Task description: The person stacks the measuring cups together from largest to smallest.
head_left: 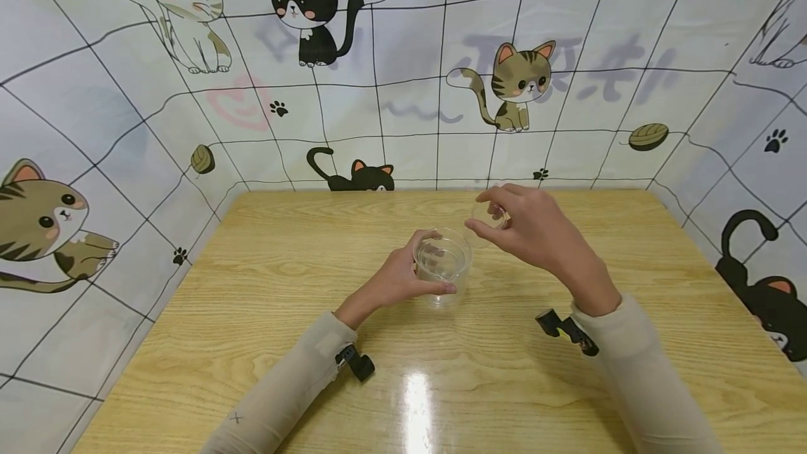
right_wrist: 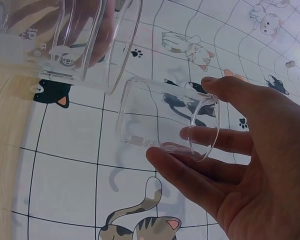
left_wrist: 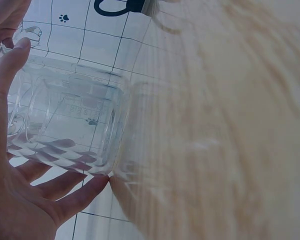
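Observation:
A wide clear cup (head_left: 443, 258) stands on the wooden table, its round rim facing up, with inner walls of more clear ware visible inside it. My left hand (head_left: 398, 274) grips this cup from the left side, thumb in front and fingers behind. In the left wrist view the cup (left_wrist: 75, 115) shows faint printed marks on its wall. Up and to the right, my right hand (head_left: 536, 226) holds a smaller clear cup (right_wrist: 157, 117) between thumb and fingers near one end. That cup is tilted on its side, just beside the wide cup's rim and above the table.
The wooden table (head_left: 284, 265) reaches back to a white sheet (head_left: 410, 111) with grid lines and cartoon cats, which also rises on both sides. Each sleeve carries a small black wrist camera, on the left (head_left: 356, 361) and on the right (head_left: 567, 331).

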Tool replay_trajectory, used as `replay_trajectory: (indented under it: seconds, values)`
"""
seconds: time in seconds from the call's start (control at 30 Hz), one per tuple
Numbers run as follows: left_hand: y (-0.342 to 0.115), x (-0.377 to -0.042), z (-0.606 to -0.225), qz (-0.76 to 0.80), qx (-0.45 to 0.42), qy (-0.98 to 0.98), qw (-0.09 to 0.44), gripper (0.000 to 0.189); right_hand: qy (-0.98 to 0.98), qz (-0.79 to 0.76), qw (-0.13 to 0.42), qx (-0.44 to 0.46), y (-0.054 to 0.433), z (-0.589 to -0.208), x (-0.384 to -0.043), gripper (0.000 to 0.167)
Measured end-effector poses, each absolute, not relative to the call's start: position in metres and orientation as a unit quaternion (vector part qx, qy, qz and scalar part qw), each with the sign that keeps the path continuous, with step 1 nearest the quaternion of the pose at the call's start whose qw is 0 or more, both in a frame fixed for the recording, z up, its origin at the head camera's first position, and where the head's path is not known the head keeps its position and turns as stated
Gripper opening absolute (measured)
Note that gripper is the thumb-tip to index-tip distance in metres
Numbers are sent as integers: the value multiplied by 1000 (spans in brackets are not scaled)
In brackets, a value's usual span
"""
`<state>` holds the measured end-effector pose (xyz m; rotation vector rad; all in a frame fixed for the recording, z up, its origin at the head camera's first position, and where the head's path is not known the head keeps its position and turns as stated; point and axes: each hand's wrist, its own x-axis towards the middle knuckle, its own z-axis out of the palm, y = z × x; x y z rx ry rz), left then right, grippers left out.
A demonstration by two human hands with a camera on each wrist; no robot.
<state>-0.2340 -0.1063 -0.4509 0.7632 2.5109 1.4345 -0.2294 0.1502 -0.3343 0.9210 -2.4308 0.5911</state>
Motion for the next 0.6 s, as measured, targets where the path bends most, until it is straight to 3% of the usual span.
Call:
replay_trajectory:
  seconds: [0.6]
  values:
    - [-106,-236,-453,485,256,832,80,102,-888,213,229,338,146,-336,-228,33]
